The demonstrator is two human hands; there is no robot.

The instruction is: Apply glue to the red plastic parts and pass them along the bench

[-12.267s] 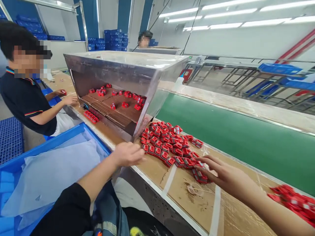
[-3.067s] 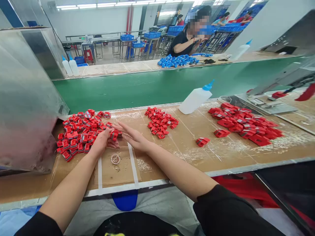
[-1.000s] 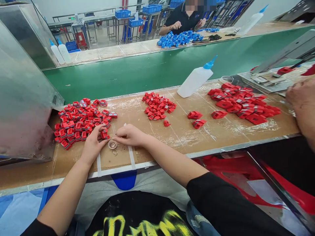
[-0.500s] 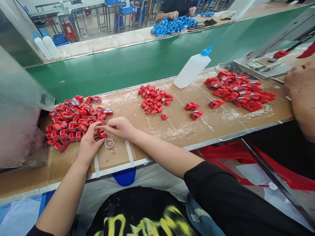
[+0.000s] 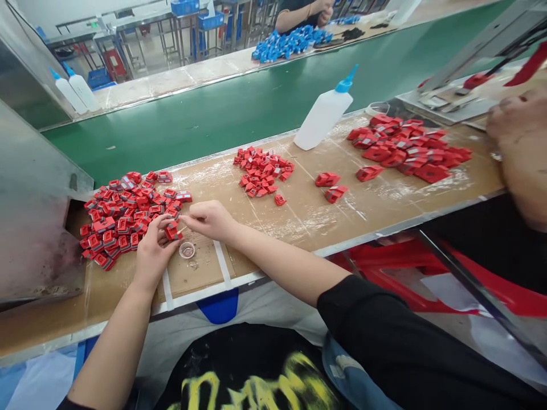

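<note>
My left hand is closed round a small red plastic part, gripped between thumb and fingers at the right edge of a heap of red and grey parts. My right hand pinches a thin pale stick whose tip meets the held part or lies very close to it. Just below them a small clear round cup stands on the board; what it contains is hard to make out.
A pile of small red pieces lies mid-bench, near a white squeeze bottle. Larger red parts are heaped at right, beside a co-worker's hand. Behind runs a green belt. A metal housing borders the left.
The view has shifted slightly. The red part shows a little more between my hands, which stay nearly in place. Across the belt, a person's hands have come up and together.
</note>
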